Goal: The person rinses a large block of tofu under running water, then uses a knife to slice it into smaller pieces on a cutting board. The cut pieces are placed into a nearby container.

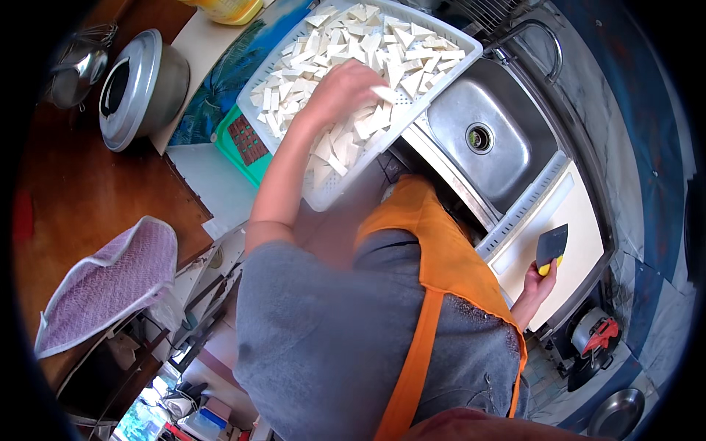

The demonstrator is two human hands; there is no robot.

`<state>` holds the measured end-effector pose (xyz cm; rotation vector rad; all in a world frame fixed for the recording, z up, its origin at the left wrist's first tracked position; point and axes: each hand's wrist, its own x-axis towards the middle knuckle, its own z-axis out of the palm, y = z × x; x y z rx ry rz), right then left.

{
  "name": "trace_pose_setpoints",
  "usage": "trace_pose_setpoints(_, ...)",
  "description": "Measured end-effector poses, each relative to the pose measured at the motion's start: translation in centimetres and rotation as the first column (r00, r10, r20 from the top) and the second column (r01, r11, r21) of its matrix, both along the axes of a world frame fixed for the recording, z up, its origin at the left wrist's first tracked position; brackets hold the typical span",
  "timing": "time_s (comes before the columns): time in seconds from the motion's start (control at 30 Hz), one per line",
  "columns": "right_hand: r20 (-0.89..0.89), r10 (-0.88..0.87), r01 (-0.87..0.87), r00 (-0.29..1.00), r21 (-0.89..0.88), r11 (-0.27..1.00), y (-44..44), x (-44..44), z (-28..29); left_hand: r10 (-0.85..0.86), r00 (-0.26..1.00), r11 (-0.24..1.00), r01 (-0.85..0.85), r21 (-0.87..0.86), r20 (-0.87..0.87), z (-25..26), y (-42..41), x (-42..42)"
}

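My left hand point(350, 85) is over a white perforated plastic tray point(394, 135), its fingers on a slightly blurred white piece point(384, 93). Many cut white pieces point(325, 58), some triangular and some oblong, lie piled in the tray; they look like dough or a similar food. Low at the right, my right hand point(540, 284) grips a scraper point(551, 245) with a dark flat blade and some yellow at its handle. The scraper is held over a cream-coloured board point(579, 220) beside the sink. The fingers behind its handle are partly hidden.
A steel sink point(452, 116) with a tap point(560, 49) lies between tray and board. Another white slotted tray edge point(524, 204) runs along the board. A green tray point(229, 129) sits under the white one. At left are a lidded metal pot point(171, 82) and a purple cloth point(110, 286).
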<state>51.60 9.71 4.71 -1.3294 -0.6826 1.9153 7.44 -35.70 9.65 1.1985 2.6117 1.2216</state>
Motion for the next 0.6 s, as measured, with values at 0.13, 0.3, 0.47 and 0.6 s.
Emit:
trace_pose_setpoints(0.13, -0.015, 0.026, -0.026, 1.0, 0.001, 1.0, -0.1, -0.7, 0.2, -0.02, 0.814, 0.865, -0.277, 0.418, 0.581, -1.0, -1.6, -1.0)
trace_pose_setpoints(0.3, -0.031, 0.022, -0.022, 0.999, -0.017, 1.0, -0.3, -0.6, -0.2, -0.297, 0.59, 0.679, -0.423, 0.6, 0.751, 0.8, -2.6, 0.4)
trace_pose_setpoints(0.47, -0.016, 0.004, -0.005, 1.0, -0.032, 0.999, -0.7, -1.3, -0.2, -0.299, 0.574, 0.667, -0.446, 0.597, 0.762, 0.3, -2.7, 1.3)
trace_pose_setpoints(0.6, -0.008, 0.034, -0.034, 0.999, -0.021, 0.999, -0.6, -2.1, -0.1, -0.146, 0.467, 0.715, -0.56, 0.419, 0.872, 0.2, -3.0, 1.5)
